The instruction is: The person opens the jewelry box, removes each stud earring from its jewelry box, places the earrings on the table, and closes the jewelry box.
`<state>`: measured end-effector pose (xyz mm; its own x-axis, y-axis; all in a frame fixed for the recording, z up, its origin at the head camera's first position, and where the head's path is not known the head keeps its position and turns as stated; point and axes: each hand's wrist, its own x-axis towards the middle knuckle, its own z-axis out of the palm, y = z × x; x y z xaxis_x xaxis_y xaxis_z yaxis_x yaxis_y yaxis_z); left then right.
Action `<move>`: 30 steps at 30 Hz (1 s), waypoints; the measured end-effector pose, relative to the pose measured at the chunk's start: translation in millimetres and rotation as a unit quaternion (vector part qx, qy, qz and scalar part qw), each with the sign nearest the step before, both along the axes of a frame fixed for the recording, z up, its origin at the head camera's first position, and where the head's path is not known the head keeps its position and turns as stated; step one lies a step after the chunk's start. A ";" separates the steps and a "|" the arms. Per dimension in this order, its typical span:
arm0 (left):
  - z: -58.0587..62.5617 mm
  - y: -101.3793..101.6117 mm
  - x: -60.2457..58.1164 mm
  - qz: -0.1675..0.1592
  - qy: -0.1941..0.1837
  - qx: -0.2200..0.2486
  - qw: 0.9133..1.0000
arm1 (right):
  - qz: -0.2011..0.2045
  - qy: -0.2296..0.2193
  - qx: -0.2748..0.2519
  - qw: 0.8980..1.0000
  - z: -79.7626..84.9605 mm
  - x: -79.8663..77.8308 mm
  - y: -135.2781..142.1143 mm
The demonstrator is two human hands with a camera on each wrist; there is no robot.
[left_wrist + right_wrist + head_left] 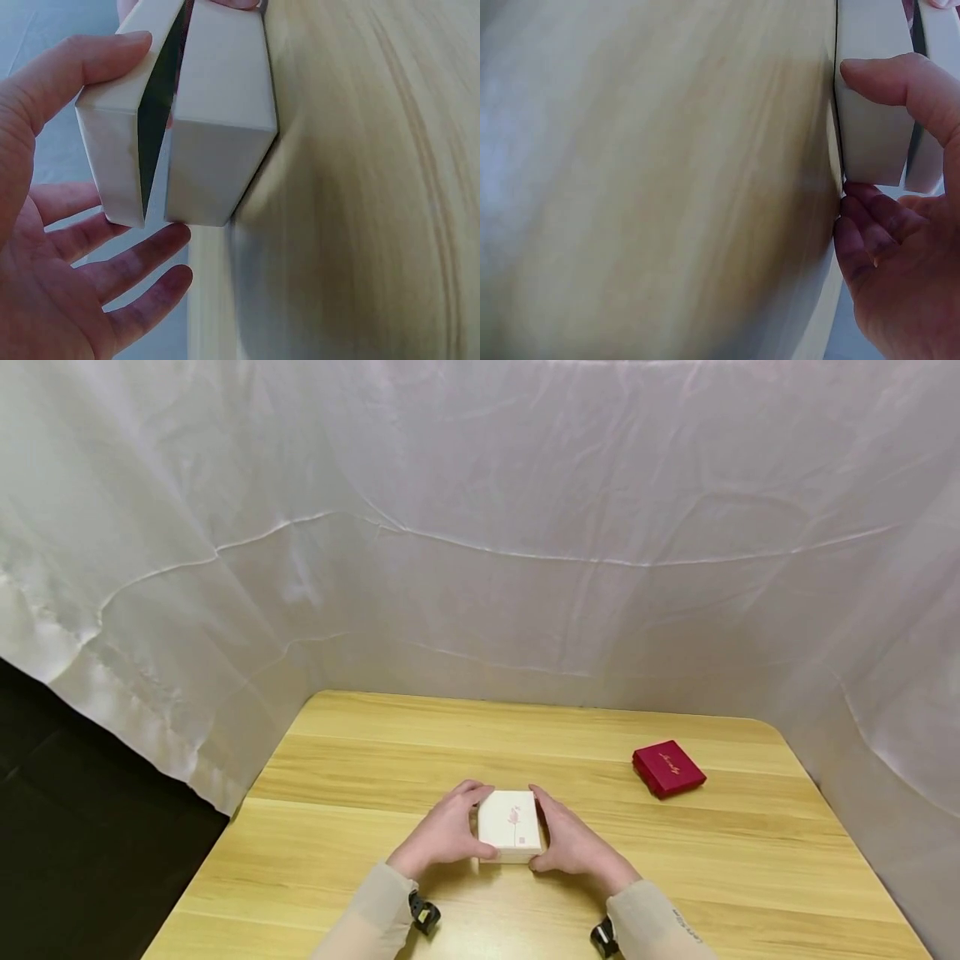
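Head view: the left hand (442,831) pinches the white lid (506,818), thumb on its near side and some fingers at the far side. The lid, printed with a pink flower, sits tilted over the white box base (221,71), raised more on the left, with a dark green interior showing in the gap; what the base holds cannot be told. The base stands on the wooden table (337,827) between both hands. The right hand (573,843) is clamped on the base, thumb against its near face. Farther right, well apart from that hand, lies a closed red box (669,768) with gold lettering, its contents hidden.
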<state>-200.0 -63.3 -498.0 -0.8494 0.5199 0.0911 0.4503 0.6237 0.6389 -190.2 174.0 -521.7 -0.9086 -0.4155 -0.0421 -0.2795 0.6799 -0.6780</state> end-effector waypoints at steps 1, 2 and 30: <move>0.5 -1.1 -0.1 0.001 -0.002 0.002 1.000 | 0.000 0.000 0.001 1.000 -0.5 -0.3 0.4; 1.1 -2.4 -0.2 0.002 -0.005 0.005 1.000 | 0.000 -0.001 0.001 1.000 -0.7 -0.4 0.5; 1.6 -60.8 -22.1 0.059 -0.020 0.036 0.997 | 0.021 0.039 0.004 0.999 -3.1 -0.9 2.2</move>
<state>-222.1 -124.1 -496.3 -0.9080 0.4096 0.0884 0.3492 0.6229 0.7000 -191.1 176.2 -524.8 -0.8911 -0.4531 0.0249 -0.3594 0.6712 -0.6483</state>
